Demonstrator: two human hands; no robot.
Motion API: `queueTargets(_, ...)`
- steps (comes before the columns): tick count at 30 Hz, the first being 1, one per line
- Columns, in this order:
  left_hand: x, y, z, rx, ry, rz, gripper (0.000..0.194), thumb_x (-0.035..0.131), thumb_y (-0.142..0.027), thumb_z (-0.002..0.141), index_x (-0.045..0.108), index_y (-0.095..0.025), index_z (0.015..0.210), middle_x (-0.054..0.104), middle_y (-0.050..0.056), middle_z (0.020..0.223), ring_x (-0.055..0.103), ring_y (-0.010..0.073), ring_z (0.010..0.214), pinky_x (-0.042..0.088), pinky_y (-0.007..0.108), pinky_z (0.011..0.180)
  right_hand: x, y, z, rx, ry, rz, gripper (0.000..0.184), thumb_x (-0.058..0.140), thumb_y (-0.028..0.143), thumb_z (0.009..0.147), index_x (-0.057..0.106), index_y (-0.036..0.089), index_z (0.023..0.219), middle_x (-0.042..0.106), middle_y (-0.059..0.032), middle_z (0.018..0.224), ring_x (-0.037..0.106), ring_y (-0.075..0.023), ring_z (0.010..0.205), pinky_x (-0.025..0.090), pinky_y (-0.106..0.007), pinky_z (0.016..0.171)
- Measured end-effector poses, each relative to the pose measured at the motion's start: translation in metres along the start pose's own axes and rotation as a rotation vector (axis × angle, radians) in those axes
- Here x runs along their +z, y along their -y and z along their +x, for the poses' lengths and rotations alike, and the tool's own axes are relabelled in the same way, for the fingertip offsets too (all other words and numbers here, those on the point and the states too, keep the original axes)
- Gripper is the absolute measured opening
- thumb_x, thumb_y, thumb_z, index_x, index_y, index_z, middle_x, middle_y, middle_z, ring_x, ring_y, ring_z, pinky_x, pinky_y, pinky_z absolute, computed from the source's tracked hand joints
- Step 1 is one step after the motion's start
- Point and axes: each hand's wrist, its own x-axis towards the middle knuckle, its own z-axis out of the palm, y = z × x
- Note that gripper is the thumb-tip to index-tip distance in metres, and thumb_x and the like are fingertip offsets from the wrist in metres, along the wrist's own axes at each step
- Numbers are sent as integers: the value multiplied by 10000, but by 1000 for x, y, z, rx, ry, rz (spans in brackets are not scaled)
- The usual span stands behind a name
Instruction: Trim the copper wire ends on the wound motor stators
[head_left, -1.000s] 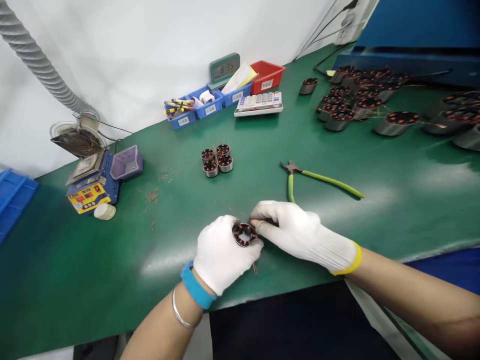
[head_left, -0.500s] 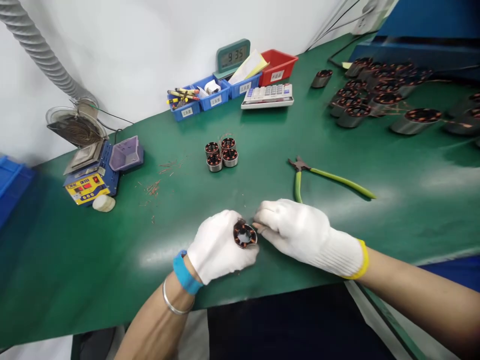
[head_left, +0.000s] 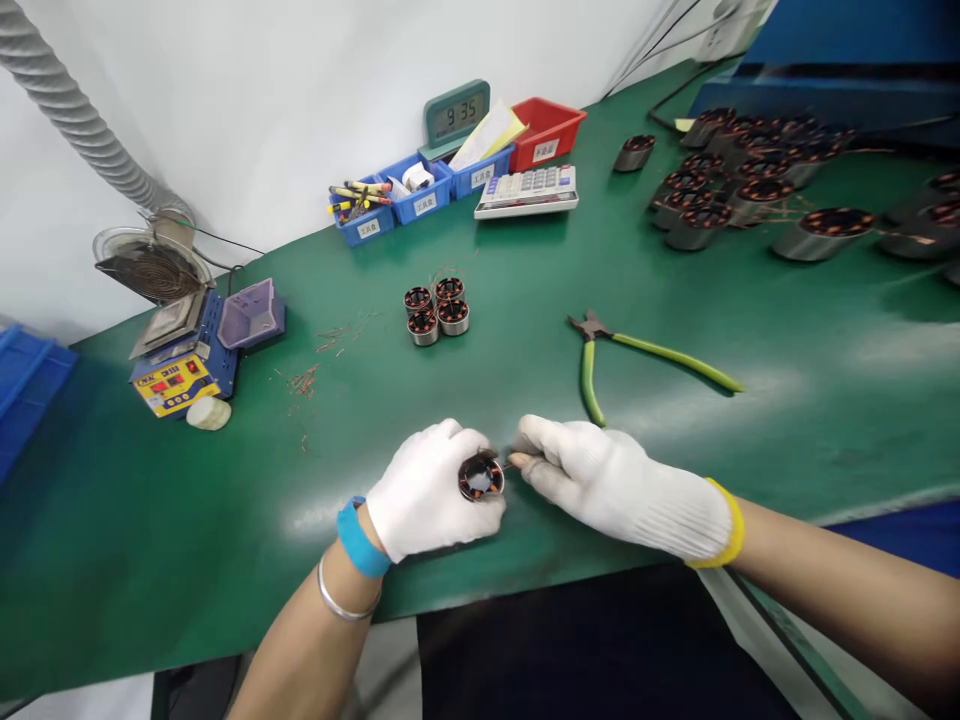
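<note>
Gloved in white, my left hand (head_left: 439,492) is closed around a motor stator (head_left: 481,478), a metal ring with copper windings whose opening faces up. To its right, my right hand (head_left: 592,480), also gloved, pinches a thin wire lead (head_left: 507,465) at the stator's edge; the fingertips partly hide it. Beyond the hands, several more stators (head_left: 439,310) stand grouped on the green table (head_left: 360,560). A pair of cutting pliers (head_left: 652,358) with green handles lies spread just past my right hand.
Wire scraps (head_left: 304,382) lie left of centre. At the left stand a blue and yellow device (head_left: 176,385) and a purple tray (head_left: 253,315). Blue bins (head_left: 367,228), a red bin (head_left: 555,130), a calculator (head_left: 527,192) and a clock (head_left: 456,115) line the back. Many stators (head_left: 697,228) crowd the far right.
My right hand has drawn slightly away from the stator, and a short stretch of wire now shows between them. My left hand still holds the stator. The whole view has shifted a little.
</note>
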Motion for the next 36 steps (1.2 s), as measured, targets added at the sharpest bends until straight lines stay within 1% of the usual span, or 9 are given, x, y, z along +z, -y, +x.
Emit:
queueTargets(6, 4, 3, 3, 64, 7, -23, 210, 657, -194, 685, 609, -219, 888, 633, 34, 877, 594, 208, 789, 523, 333, 735, -4, -3, -7, 79, 25, 193, 225, 413, 372, 959, 569, 253, 849, 624, 29, 597, 567, -155, 518, 387, -259, 540)
queueTargets(10, 1, 6, 4, 111, 58, -50, 247, 678, -195, 706, 635, -215, 948, 641, 42, 934, 607, 207, 836, 533, 327, 776, -11, -8, -13, 123, 148, 383, 279, 421, 409, 954, 657, 275, 1020, 624, 42, 565, 563, -155, 456, 413, -269, 501)
queueTargets(14, 0, 8, 5, 122, 82, -56, 257, 704, -194, 726, 637, -222, 972, 646, 40, 963, 622, 202, 859, 537, 321, 816, -7, -5, -22, 127, 247, 371, 242, 452, 380, 942, 640, 258, 849, 613, 32, 544, 554, -150, 455, 410, -259, 480)
queueTargets(17, -2, 8, 5, 115, 115, -54, 253, 717, -201, 745, 638, -220, 985, 643, 45, 980, 626, 205, 879, 537, 323, 830, -1, -6, -32, 28, 279, 334, 201, 460, 283, 923, 634, 257, 826, 652, 31, 594, 594, -151, 513, 431, -252, 514)
queueTargets(21, -5, 9, 7, 133, 163, -62, 234, 731, -232, 767, 635, -222, 979, 636, 43, 986, 612, 201, 884, 529, 325, 837, -12, -21, -34, -203, 154, 126, 196, 531, 294, 878, 714, 298, 947, 754, -1, 839, 691, -202, 692, 466, -284, 584)
queueTargets(24, -6, 11, 8, 151, 188, -75, 224, 731, -273, 780, 632, -218, 972, 625, 42, 972, 599, 202, 868, 518, 326, 813, -32, -25, -19, -99, 14, 6, 394, 611, 479, 833, 696, 276, 1160, 763, -74, 1008, 714, -275, 796, 459, -315, 582)
queueTargets(26, -6, 12, 9, 149, 186, -83, 224, 735, -291, 775, 628, -215, 957, 617, 39, 952, 592, 201, 853, 508, 324, 792, -37, -16, -6, -36, 92, 11, 353, 592, 514, 846, 704, 274, 1080, 759, -59, 948, 700, -259, 769, 426, -302, 577)
queueTargets(29, -4, 14, 9, 141, 173, -85, 216, 734, -303, 761, 611, -213, 913, 613, 31, 913, 579, 198, 816, 494, 325, 763, -27, -1, 8, -70, 176, 29, 289, 462, 414, 937, 656, 246, 804, 699, -19, 767, 639, -193, 698, 364, -274, 573)
queueTargets(36, -3, 8, 6, 89, 159, -43, 202, 676, -280, 746, 553, -220, 894, 628, 37, 892, 570, 209, 790, 481, 340, 735, 0, -6, 10, -69, 15, -7, 251, 474, 344, 895, 594, 221, 713, 626, -21, 699, 585, -177, 689, 305, -269, 552)
